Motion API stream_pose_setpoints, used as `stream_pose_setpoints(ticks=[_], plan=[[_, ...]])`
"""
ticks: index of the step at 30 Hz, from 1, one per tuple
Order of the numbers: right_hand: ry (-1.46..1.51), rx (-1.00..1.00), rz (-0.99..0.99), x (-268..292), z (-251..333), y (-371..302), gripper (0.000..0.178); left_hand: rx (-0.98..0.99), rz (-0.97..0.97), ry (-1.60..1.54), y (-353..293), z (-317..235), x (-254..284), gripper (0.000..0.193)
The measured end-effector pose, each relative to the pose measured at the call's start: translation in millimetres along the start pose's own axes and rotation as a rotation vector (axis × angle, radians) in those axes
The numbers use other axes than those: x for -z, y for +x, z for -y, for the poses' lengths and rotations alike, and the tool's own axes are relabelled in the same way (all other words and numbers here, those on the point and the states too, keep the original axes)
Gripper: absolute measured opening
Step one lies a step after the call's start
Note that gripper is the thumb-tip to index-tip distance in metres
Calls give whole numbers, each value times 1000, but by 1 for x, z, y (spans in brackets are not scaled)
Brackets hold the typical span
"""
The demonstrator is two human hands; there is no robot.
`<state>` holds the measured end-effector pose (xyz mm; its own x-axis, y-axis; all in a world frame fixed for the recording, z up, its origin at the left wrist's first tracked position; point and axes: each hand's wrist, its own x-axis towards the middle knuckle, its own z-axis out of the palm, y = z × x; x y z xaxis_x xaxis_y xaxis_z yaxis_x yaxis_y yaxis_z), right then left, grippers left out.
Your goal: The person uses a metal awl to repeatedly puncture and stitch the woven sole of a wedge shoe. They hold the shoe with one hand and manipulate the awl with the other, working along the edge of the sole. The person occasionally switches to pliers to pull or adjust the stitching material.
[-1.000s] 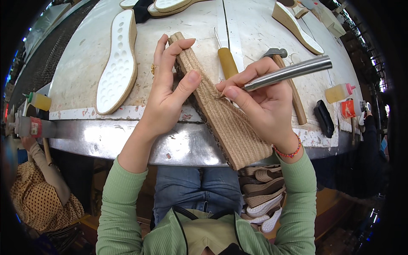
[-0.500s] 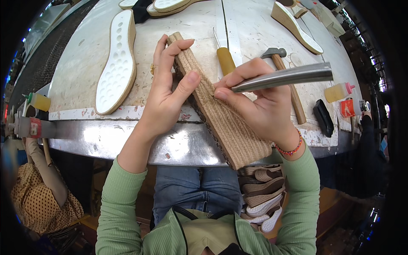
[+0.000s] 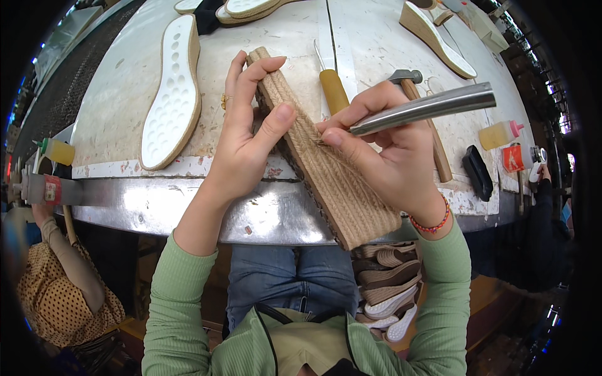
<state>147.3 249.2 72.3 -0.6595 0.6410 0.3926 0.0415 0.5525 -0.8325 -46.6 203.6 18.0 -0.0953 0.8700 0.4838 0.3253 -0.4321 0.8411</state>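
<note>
A wedge shoe sole [image 3: 342, 188], its side covered in tan braided jute, stands slanted over the table's front edge. My left hand [image 3: 241, 147] is wrapped round its narrow upper end, thumb on the braid. My right hand [image 3: 398, 156] pinches a silvery metal tool [image 3: 433, 108] with a thick, slightly curved shaft that points up to the right. Its working tip is hidden by my fingers, which sit close against the middle of the braid. Just beyond my right hand lies a yellow-handled hook tool [image 3: 333, 91].
A hammer [image 3: 439, 150] lies right of my right hand, near a black brush-like block [image 3: 478, 173] and a glue bottle [image 3: 498, 135]. A white-topped sole [image 3: 169, 100] lies to the left. Another wedge [image 3: 436, 37] is far right. Several soles [image 3: 389, 279] are stacked below the edge.
My right hand has shifted slightly right along the braid, and the tool's outer end has swung a little toward me-away, upward in view. My left hand and the wedge sole stay put.
</note>
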Motion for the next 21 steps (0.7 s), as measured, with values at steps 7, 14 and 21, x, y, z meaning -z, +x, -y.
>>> stream_pose_setpoints(ticks=[7, 14, 21], plan=[[-93, 92, 11, -1, -6, -1, 19, 2, -6, -9, 0, -1, -1, 49], [-77, 151, -1, -2, -4, 5, 19, -6, -6, 13, 0, 2, 0, 50], [-182, 91, 172, -1, 9, 32, 20, 81, 7, -65, -5, 6, -1, 50]])
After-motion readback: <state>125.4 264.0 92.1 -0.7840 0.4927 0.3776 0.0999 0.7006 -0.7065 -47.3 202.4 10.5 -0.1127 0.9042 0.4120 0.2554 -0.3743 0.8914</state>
